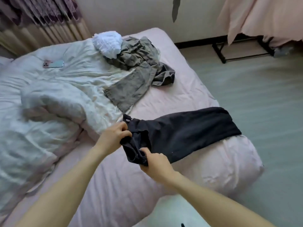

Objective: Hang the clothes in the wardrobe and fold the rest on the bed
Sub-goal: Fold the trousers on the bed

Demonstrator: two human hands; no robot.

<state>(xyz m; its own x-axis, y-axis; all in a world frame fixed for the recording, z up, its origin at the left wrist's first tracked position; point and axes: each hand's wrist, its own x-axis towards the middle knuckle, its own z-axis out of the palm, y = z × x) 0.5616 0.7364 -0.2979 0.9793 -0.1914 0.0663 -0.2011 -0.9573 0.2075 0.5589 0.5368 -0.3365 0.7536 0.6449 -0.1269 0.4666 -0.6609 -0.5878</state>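
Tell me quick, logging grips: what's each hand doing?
Left hand: fingers grip the dark trousers at the waistband.
Right hand: grips the same waistband.

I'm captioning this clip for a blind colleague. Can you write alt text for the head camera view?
Both hands, the left hand and the right hand, grip the waistband end of dark trousers lying across a pink bed. Farther back lie crumpled grey clothes, a white garment, a rumpled white duvet and a phone.
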